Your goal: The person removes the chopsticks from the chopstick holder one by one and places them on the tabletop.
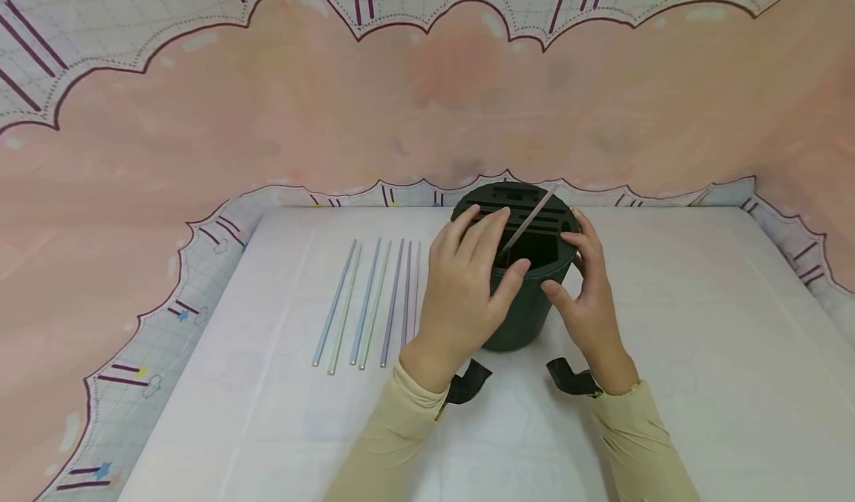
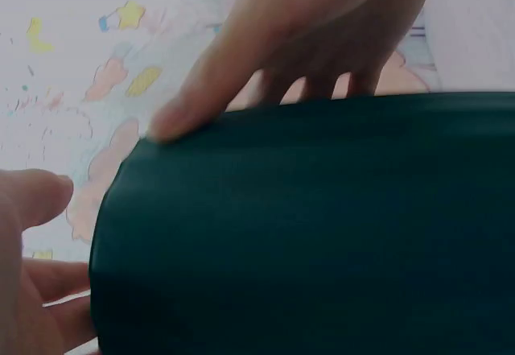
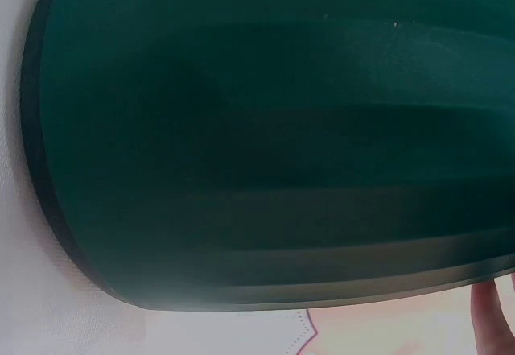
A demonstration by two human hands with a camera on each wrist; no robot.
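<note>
Both hands (image 1: 467,287) steady a dark green holder (image 1: 524,264) beside straws (image 1: 370,301).

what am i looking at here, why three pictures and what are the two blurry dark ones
A person works with bare hands; no machine. The big picture comes from a camera on their head, looking down at a white table. The two blurry ones come from cameras strapped to each wrist, so close that the dark green holder fills them. The left hand rests on the holder's slotted top; the right hand touches its side. One thin straw leans in a slot. More straws lie in a row on the table to the left.
</note>
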